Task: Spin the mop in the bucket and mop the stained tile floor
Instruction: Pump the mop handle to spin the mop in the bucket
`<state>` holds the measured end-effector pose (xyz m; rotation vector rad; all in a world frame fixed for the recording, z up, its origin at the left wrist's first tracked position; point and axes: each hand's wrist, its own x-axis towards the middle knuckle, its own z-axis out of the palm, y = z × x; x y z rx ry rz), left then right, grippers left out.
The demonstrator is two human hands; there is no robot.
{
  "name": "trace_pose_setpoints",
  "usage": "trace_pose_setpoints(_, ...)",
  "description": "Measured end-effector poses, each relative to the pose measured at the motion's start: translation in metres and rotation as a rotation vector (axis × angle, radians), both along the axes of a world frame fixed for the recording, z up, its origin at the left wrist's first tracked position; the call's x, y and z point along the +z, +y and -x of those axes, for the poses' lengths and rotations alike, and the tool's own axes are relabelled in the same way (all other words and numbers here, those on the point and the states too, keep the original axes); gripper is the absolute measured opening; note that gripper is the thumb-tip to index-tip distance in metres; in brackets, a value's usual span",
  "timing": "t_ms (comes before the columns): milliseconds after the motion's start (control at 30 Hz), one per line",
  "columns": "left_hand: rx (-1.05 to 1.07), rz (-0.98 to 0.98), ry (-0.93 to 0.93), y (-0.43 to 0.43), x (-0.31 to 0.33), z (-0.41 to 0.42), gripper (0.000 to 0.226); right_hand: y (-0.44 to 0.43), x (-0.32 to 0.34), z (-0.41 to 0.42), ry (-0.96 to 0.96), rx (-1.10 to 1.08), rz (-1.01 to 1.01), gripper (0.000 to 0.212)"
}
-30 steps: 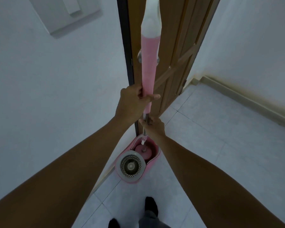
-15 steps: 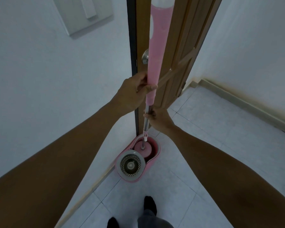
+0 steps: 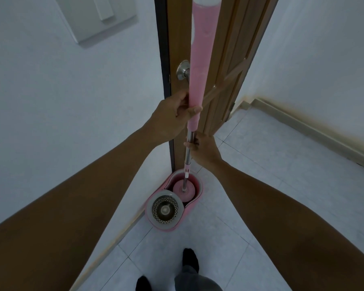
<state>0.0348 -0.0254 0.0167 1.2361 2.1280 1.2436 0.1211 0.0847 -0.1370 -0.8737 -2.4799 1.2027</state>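
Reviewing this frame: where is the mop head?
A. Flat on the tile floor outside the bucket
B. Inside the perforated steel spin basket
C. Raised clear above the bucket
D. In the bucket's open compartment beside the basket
D: the mop handle runs down to the pink mop head, which sits in the open compartment of the bucket, next to the steel spin basket, not in it.

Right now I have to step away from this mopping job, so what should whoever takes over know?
Left hand grips the mop by its pink sleeve; right hand holds the steel shaft just below.
The mop stands roughly upright, mop head in the bucket's far compartment, not in the spinner basket.
Done: mop is in the bucket.
Left: spin it in the basket, then mop the tile floor.
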Motion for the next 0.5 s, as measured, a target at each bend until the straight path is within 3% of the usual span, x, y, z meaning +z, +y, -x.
trace_pose_setpoints(233,0.037,0.011,0.039,0.016,-0.006,-0.004,0.045,-0.001,-0.008,-0.003,-0.002,-0.085,0.005,0.012)
trace_pose_setpoints(500,0.032,-0.052,0.052,0.024,0.003,-0.003,0.045,0.015,0.013,0.000,0.015,-0.009,-0.063,0.010)
